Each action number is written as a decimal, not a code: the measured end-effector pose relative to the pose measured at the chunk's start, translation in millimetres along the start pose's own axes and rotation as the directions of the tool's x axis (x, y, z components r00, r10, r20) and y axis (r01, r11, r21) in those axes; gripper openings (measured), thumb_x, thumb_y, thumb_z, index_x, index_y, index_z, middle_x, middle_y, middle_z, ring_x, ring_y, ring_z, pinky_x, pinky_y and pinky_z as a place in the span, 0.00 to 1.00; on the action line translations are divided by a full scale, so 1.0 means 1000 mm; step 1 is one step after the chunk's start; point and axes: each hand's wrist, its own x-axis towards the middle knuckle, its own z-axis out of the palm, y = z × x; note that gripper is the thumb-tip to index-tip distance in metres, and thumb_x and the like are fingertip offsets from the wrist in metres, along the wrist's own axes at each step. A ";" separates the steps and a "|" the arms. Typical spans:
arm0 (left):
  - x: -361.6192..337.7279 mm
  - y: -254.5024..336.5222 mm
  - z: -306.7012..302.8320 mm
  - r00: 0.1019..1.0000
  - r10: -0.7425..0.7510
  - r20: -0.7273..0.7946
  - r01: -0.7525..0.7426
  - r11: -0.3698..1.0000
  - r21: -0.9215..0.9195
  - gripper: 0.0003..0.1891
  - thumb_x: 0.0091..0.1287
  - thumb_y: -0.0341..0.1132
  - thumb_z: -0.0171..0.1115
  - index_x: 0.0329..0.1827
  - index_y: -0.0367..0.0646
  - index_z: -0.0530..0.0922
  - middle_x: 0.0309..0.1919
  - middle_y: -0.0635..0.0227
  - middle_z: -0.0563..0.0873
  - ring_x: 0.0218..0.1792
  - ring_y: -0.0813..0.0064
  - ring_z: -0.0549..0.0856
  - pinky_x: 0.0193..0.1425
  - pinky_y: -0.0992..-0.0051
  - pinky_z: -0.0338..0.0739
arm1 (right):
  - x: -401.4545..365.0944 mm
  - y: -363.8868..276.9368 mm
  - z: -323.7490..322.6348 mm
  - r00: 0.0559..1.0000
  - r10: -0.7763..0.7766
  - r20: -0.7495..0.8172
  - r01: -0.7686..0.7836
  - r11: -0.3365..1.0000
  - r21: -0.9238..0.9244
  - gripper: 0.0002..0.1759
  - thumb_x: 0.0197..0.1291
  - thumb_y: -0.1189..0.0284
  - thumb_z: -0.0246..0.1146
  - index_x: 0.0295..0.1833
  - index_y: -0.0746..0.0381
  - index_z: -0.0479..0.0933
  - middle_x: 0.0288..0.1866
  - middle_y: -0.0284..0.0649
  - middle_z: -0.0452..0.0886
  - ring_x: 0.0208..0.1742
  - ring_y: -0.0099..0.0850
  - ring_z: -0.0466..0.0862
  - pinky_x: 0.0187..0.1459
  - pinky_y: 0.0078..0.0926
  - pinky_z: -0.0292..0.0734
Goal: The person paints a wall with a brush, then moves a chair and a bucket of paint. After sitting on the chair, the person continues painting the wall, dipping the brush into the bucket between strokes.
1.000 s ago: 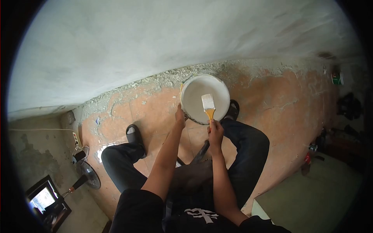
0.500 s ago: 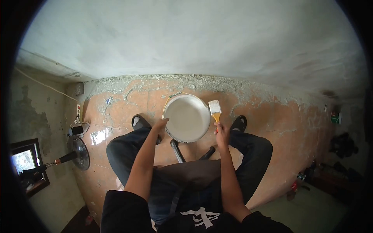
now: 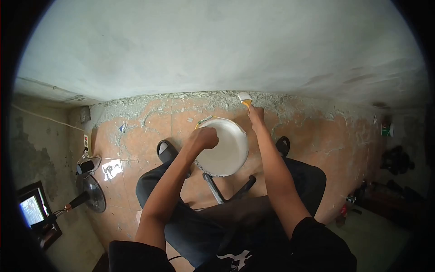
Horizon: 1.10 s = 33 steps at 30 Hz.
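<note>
Moved: the right hand (image 3: 256, 115) has left the bucket's (image 3: 247, 149) side and now reaches out to the foot of the wall (image 3: 217, 50), taking the brush (image 3: 244, 97) with it. The left hand (image 3: 205, 138) has curled tighter on the rim.
Legs: dark trousers, knees spread wide.
Stool: thin dark metal legs (image 3: 215, 186) crossing under the bucket.
Left hand: clenched over the bucket's near-left rim.
Bucket: round, between the knees, with a smooth white paint (image 3: 226, 152) surface and a yellowish edge.
Shoes: a black pair (image 3: 165, 149), one on either side of the bucket.
Right hand: wrapped round the brush's yellow handle, arm stretched past the bucket's right side.
Brush: flat, with pale bristles, its tip at the crumbly strip (image 3: 190, 97) where floor meets wall.
Floor: worn orange tiles (image 3: 149, 127), scuffed and dusty.
Wall: rough plaster, whitish and mottled.
Far left: a round fan (image 3: 90, 199) lying on the floor.
</note>
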 end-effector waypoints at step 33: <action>0.032 0.011 -0.005 0.993 0.043 0.109 -0.040 0.999 -0.027 0.19 0.60 0.44 0.50 0.39 0.33 0.76 0.35 0.49 0.81 0.40 0.55 0.81 0.46 0.64 0.72 | 0.066 0.055 0.057 0.956 0.138 -0.259 -0.144 0.990 -0.002 0.20 0.54 0.58 0.57 0.33 0.67 0.80 0.33 0.54 0.80 0.40 0.48 0.81 0.43 0.42 0.74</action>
